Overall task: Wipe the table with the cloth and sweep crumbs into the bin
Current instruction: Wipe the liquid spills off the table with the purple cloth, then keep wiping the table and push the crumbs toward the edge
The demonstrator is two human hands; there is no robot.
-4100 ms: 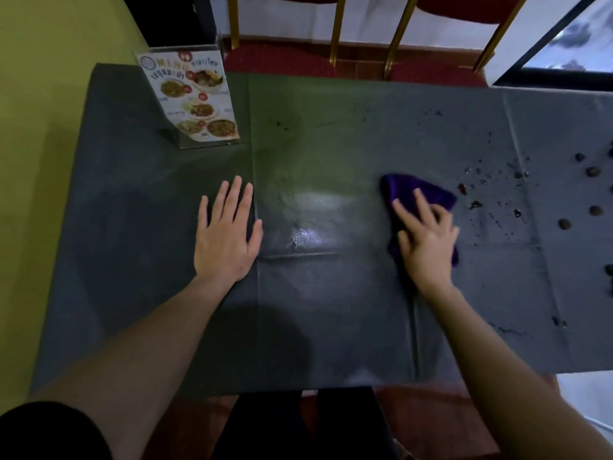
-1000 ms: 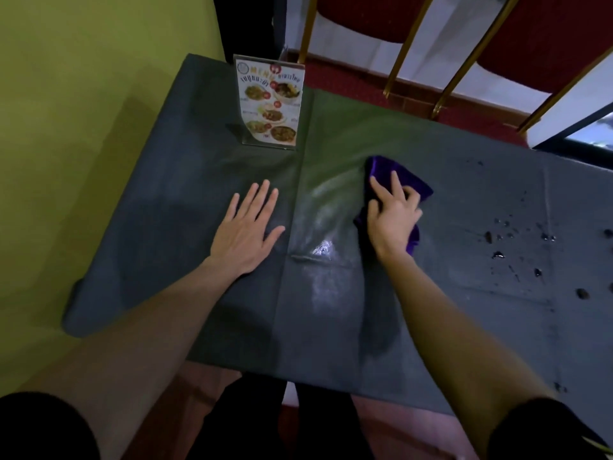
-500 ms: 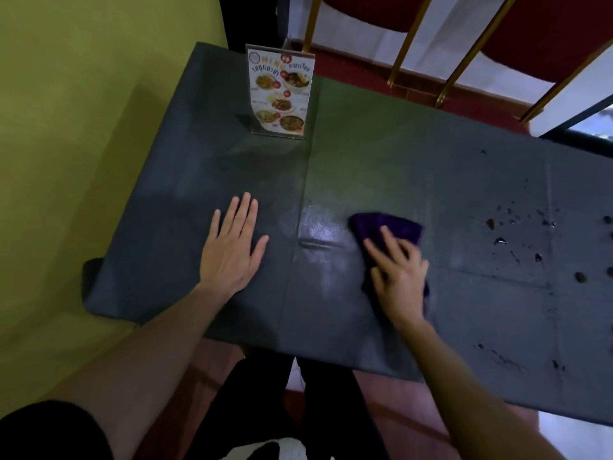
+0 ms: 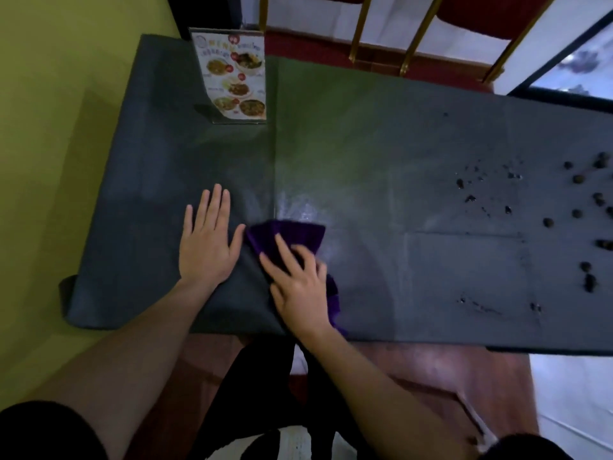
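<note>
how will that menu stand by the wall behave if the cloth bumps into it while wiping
The menu stand stands tall on a narrow base, so a high push would probably tip it. It looks like thin clear plastic, likely light, so a low nudge from the cloth may just slide it across the table.

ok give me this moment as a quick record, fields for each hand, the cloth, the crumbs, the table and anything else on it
left hand: flat on the table, fingers straight, holding nothing
right hand: pressing down on the cloth, fingers spread
cloth: purple, bunched, near the table's front edge, just right of the left hand
crumbs: dark bits scattered over the right part of the table, apart from the cloth
table: dark cover, wet sheen beside the cloth
menu stand: upright at the far left corner
bin: not in view
</note>
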